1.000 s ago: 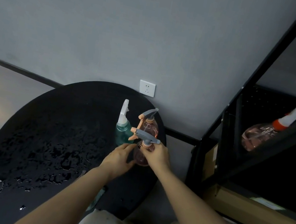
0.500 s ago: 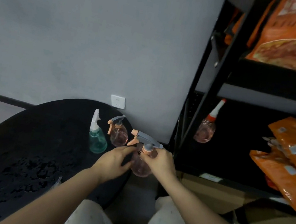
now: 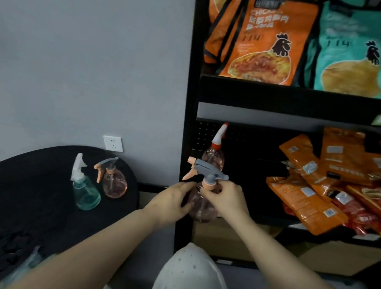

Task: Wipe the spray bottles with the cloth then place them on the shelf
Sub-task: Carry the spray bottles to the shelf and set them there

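Two hands on one pink bottle (image 3: 201, 208), held in the air before the black shelf (image 3: 291, 99), off the table (image 3: 14, 191). Left hand (image 3: 170, 203) cupped against the bottle's left flank, fingers together and curled onto the body, thumb lying across the front below the trigger. Right hand (image 3: 228, 200) at the neck, fingers pinching just under the orange collar, clamped on it; dark polish seen on one nail. Grey spray head (image 3: 207, 170) with orange nozzle and trigger standing above both sets of fingers, nozzle pointing left. Directly beyond the fingertips, on the lower tier, a second pink bottle (image 3: 214, 155) with white-and-red head, upright, partly hidden behind the held one; contact between the two not determinable. Right of the right fingers, well apart, orange packets (image 3: 322, 187) heaped on that same tier. Above the hands, on the upper tier, orange bags (image 3: 263, 38) and a teal bag (image 3: 354, 50) standing upright. Left of the left fingers, near the table's far edge, a teal bottle (image 3: 85, 190) and a third pink bottle (image 3: 113, 182) upright, just beside each other. Wall socket (image 3: 113, 143) beyond those. Cloth not clearly identifiable; a pale blurred shape under the left forearm, too indistinct to call.
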Action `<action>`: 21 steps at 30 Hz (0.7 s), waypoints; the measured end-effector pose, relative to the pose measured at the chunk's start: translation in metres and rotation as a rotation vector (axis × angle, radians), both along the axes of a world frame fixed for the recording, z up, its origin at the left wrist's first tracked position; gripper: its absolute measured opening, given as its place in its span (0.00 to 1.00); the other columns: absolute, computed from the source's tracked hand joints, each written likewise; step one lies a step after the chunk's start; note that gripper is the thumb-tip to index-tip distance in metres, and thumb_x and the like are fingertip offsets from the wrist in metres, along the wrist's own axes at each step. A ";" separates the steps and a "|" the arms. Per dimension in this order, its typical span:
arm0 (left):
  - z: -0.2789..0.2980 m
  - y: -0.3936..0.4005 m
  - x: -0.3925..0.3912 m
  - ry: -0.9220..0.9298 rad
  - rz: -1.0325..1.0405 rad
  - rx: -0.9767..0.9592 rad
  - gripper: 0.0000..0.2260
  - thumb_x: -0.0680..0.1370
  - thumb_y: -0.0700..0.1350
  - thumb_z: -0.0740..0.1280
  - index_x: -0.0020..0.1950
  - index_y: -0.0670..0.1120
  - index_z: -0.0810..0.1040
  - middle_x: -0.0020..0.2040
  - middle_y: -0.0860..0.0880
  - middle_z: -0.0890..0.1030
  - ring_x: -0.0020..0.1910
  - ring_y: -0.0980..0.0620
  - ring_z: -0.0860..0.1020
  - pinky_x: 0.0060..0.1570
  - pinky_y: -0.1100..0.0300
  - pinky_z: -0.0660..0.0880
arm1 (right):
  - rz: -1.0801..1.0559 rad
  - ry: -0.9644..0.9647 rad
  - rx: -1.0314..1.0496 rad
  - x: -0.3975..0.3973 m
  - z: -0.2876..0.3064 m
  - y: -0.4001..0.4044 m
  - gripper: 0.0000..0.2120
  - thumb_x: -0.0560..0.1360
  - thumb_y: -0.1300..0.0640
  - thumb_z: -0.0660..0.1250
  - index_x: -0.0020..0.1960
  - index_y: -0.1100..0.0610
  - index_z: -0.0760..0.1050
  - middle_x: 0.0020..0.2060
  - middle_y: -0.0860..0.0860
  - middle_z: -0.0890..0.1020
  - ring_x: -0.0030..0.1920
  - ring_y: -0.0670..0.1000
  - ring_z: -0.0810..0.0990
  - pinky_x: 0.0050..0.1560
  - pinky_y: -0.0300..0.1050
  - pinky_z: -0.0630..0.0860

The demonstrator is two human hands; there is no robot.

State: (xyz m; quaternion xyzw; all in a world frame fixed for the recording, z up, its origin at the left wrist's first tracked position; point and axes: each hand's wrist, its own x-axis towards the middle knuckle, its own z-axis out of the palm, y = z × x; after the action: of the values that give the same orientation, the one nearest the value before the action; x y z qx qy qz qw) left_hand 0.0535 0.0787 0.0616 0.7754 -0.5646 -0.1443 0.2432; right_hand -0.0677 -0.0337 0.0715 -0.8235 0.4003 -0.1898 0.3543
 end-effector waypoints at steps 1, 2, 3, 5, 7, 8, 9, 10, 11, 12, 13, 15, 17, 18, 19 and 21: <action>0.001 -0.010 -0.005 0.025 0.001 -0.001 0.24 0.78 0.44 0.63 0.74 0.47 0.63 0.68 0.46 0.71 0.66 0.47 0.71 0.63 0.60 0.66 | -0.011 -0.002 -0.003 -0.002 0.001 -0.009 0.10 0.70 0.47 0.72 0.45 0.53 0.81 0.40 0.51 0.82 0.42 0.51 0.81 0.41 0.47 0.78; 0.002 -0.019 -0.009 0.051 0.003 -0.006 0.25 0.78 0.43 0.64 0.74 0.47 0.62 0.68 0.45 0.70 0.66 0.47 0.71 0.62 0.61 0.66 | -0.019 -0.003 -0.006 -0.003 0.002 -0.018 0.10 0.70 0.47 0.72 0.45 0.53 0.81 0.40 0.51 0.83 0.42 0.51 0.81 0.42 0.48 0.79; 0.002 -0.029 -0.012 0.076 0.010 -0.014 0.25 0.77 0.42 0.64 0.74 0.46 0.62 0.68 0.44 0.70 0.66 0.47 0.71 0.61 0.64 0.65 | -0.026 -0.004 -0.009 -0.003 0.002 -0.026 0.10 0.70 0.47 0.72 0.45 0.53 0.81 0.40 0.51 0.83 0.42 0.51 0.81 0.42 0.48 0.79; 0.001 -0.048 -0.017 0.116 0.035 -0.027 0.25 0.77 0.40 0.64 0.74 0.45 0.62 0.68 0.43 0.70 0.66 0.47 0.70 0.58 0.68 0.62 | -0.052 -0.007 -0.017 -0.001 0.001 -0.043 0.10 0.70 0.47 0.72 0.45 0.53 0.81 0.40 0.52 0.83 0.42 0.52 0.81 0.41 0.48 0.79; -0.001 -0.065 -0.017 0.149 0.066 -0.030 0.25 0.77 0.39 0.63 0.73 0.45 0.63 0.68 0.43 0.69 0.66 0.47 0.70 0.58 0.67 0.63 | -0.074 -0.014 -0.017 0.005 -0.003 -0.058 0.10 0.69 0.47 0.72 0.44 0.53 0.81 0.40 0.52 0.83 0.42 0.53 0.81 0.41 0.47 0.78; -0.002 -0.074 -0.016 0.169 0.086 -0.028 0.25 0.76 0.38 0.63 0.73 0.45 0.63 0.68 0.43 0.69 0.65 0.46 0.70 0.58 0.66 0.64 | -0.082 -0.018 -0.009 0.010 -0.006 -0.065 0.10 0.69 0.46 0.72 0.44 0.53 0.81 0.39 0.52 0.83 0.43 0.53 0.82 0.41 0.47 0.78; -0.004 -0.082 -0.014 0.190 0.108 -0.023 0.25 0.76 0.38 0.62 0.73 0.45 0.63 0.67 0.43 0.69 0.64 0.46 0.71 0.58 0.64 0.65 | -0.087 -0.020 0.001 0.014 -0.009 -0.071 0.10 0.69 0.46 0.72 0.43 0.53 0.81 0.39 0.52 0.83 0.43 0.53 0.82 0.41 0.47 0.78; -0.006 -0.089 -0.012 0.208 0.127 -0.019 0.25 0.76 0.38 0.62 0.73 0.45 0.64 0.67 0.42 0.69 0.64 0.45 0.72 0.57 0.63 0.66 | -0.090 -0.021 0.011 0.019 -0.012 -0.076 0.10 0.69 0.46 0.72 0.43 0.53 0.81 0.39 0.52 0.83 0.43 0.53 0.82 0.41 0.46 0.78; -0.009 -0.095 -0.009 0.225 0.144 -0.013 0.24 0.76 0.38 0.62 0.72 0.45 0.65 0.66 0.42 0.70 0.63 0.45 0.72 0.56 0.64 0.67 | -0.091 -0.021 0.019 0.023 -0.015 -0.081 0.10 0.69 0.46 0.71 0.43 0.53 0.81 0.39 0.52 0.83 0.43 0.53 0.82 0.41 0.46 0.78; -0.012 -0.101 -0.007 0.237 0.158 -0.010 0.23 0.76 0.37 0.62 0.71 0.45 0.66 0.66 0.42 0.70 0.63 0.46 0.72 0.55 0.65 0.66 | -0.090 -0.021 0.028 0.027 -0.018 -0.085 0.11 0.69 0.46 0.71 0.43 0.53 0.81 0.40 0.52 0.83 0.43 0.53 0.82 0.41 0.46 0.78; -0.016 -0.105 -0.005 0.248 0.170 -0.006 0.21 0.76 0.37 0.62 0.69 0.44 0.67 0.65 0.42 0.70 0.63 0.46 0.72 0.55 0.66 0.65 | -0.088 -0.021 0.040 0.031 -0.021 -0.089 0.11 0.70 0.46 0.71 0.43 0.53 0.81 0.40 0.52 0.83 0.43 0.53 0.82 0.41 0.46 0.78; -0.023 -0.112 0.000 0.268 0.189 -0.004 0.20 0.76 0.38 0.63 0.67 0.44 0.68 0.65 0.42 0.71 0.62 0.46 0.72 0.55 0.67 0.64 | -0.082 -0.017 0.062 0.038 -0.027 -0.094 0.11 0.70 0.46 0.70 0.44 0.53 0.80 0.40 0.52 0.83 0.42 0.53 0.82 0.41 0.46 0.78; -0.031 -0.115 0.004 0.287 0.203 0.000 0.20 0.75 0.38 0.63 0.67 0.44 0.68 0.64 0.42 0.71 0.61 0.46 0.72 0.56 0.65 0.66 | -0.077 -0.005 0.070 0.045 -0.035 -0.098 0.11 0.70 0.46 0.70 0.44 0.54 0.80 0.40 0.52 0.83 0.42 0.53 0.82 0.42 0.47 0.79; -0.035 -0.116 0.006 0.293 0.207 0.001 0.20 0.75 0.38 0.64 0.67 0.44 0.68 0.63 0.42 0.71 0.61 0.47 0.72 0.55 0.64 0.67 | -0.073 0.000 0.072 0.047 -0.038 -0.099 0.11 0.70 0.46 0.70 0.44 0.54 0.80 0.39 0.52 0.83 0.42 0.53 0.82 0.42 0.48 0.80; -0.038 -0.117 0.007 0.296 0.212 0.004 0.19 0.75 0.38 0.64 0.66 0.44 0.68 0.63 0.43 0.72 0.60 0.47 0.73 0.55 0.64 0.67 | -0.069 0.001 0.073 0.050 -0.041 -0.100 0.11 0.70 0.46 0.70 0.44 0.54 0.80 0.39 0.52 0.83 0.42 0.53 0.82 0.42 0.48 0.80; -0.042 -0.119 0.010 0.301 0.223 0.013 0.19 0.75 0.37 0.64 0.65 0.44 0.69 0.61 0.43 0.72 0.57 0.49 0.72 0.53 0.64 0.67 | -0.070 -0.002 0.074 0.053 -0.046 -0.100 0.12 0.70 0.47 0.71 0.44 0.55 0.80 0.39 0.53 0.83 0.42 0.53 0.82 0.43 0.48 0.80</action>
State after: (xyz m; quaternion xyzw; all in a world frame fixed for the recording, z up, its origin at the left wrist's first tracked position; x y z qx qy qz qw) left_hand 0.0632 -0.0398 0.0196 0.8042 -0.4316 -0.2345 0.3346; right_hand -0.0146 -0.1340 0.0253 -0.7952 0.4352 -0.1879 0.3780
